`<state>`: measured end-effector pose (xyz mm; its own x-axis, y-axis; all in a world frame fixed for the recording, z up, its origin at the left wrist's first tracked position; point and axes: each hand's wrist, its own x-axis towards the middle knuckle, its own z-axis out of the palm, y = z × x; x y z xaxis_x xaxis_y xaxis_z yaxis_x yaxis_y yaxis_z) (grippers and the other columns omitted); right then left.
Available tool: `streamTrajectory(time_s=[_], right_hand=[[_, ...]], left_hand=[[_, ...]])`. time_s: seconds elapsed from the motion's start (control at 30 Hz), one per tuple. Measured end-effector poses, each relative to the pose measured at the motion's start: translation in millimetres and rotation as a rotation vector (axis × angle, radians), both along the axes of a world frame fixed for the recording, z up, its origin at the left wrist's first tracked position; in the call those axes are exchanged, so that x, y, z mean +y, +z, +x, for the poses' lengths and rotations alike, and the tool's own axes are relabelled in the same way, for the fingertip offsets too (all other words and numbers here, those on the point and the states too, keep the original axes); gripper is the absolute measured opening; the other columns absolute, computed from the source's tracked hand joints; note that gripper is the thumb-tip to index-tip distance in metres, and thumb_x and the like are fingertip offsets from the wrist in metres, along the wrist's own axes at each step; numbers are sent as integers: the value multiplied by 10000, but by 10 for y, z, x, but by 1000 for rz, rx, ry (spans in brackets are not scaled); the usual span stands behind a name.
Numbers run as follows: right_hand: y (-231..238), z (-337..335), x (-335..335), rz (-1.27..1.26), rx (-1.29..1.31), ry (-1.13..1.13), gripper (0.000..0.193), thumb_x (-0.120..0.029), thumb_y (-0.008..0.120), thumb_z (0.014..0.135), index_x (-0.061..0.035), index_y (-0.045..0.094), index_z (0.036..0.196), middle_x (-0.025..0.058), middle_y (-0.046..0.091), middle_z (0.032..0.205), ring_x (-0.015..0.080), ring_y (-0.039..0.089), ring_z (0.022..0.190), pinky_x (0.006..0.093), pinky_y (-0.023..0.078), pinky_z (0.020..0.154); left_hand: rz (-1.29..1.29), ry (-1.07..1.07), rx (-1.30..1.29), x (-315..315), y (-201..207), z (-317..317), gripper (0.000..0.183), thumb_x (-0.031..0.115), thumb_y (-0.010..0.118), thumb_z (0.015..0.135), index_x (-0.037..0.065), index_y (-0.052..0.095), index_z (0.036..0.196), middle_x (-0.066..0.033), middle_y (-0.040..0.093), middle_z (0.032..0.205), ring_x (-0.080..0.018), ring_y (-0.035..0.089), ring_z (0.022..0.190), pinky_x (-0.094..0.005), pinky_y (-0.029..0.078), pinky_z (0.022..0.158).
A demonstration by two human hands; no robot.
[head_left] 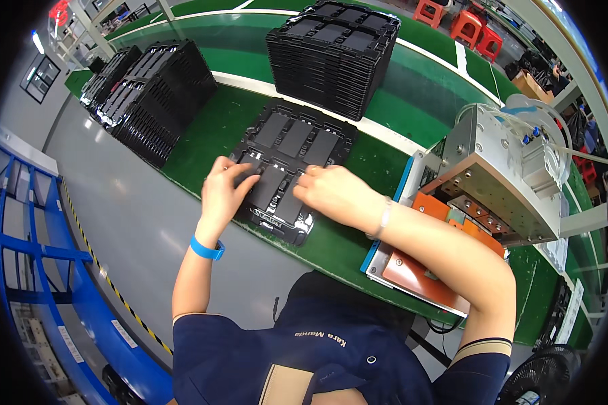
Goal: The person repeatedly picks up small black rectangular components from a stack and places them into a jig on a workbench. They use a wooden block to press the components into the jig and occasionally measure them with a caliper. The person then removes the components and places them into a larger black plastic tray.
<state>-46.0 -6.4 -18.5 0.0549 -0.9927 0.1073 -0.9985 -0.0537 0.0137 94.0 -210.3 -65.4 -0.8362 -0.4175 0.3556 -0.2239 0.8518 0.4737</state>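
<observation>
A black moulded tray [282, 159] lies tilted across the green bench, with flat dark rectangular pieces in its compartments. My left hand [224, 190] is over the tray's left edge, thumb and forefinger apart beside a dark rectangular piece [271, 183] in the near row. I see nothing held between them. At the tray's right side, my right hand [332, 194] has its fingers bent and drawn together near the fingertips. Whatever they pinch, if anything, is hidden by the hand.
Behind the tray rises a tall stack of black trays [327, 67]; more stacked trays [157, 98] stand at the left. A metal press fixture [500, 169] with an orange plate [412, 273] sits on the right, close to my right forearm. The green bench's [317, 268] front edge runs before me.
</observation>
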Motion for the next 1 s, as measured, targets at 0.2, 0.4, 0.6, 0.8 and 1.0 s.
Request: streamTrajectory(time_s=[0.2,0.4,0.6,0.8,1.0], right_hand=[[-326,129,-323,7,211,141,84,-145,583,808,-84,630,842,54,642,820,208,632,872,324,520,676],[-403,177,-453,90,318,178,169,-209,530,881,-102,648,936,150,706,818,321,696,807,443,568,783],[-467,136,-488,26,411,196,120,-209,546,878,-90,555,871,134,688,767,281,677,793,438,556,760],[-331,195,-602,156,467,157,149,-235,546,891,-143,629,974,71,707,823,267,656,916,471,547,817],[-401,197,-662,139,535,182,148,-239,548,890,-176,631,995,34,694,785,254,626,958,468,544,821]], left_hand=[[-149,246,-256,-13,87,64,455,364,804,713,-9,684,945,-130,595,923,-314,663,764,-400,544,678],[-126,285,-494,-114,168,-98,477,394,809,657,-10,654,858,-144,618,895,-315,648,842,-398,525,751],[-117,261,-561,-189,211,-170,549,456,822,623,-4,647,866,-156,667,885,-312,674,853,-399,544,748],[-99,193,-423,-218,172,-110,482,406,830,644,56,538,800,-125,631,673,-315,656,697,-390,512,643],[134,109,-369,-324,155,-56,341,265,814,710,21,633,866,-24,508,520,-108,480,483,-298,371,480]])
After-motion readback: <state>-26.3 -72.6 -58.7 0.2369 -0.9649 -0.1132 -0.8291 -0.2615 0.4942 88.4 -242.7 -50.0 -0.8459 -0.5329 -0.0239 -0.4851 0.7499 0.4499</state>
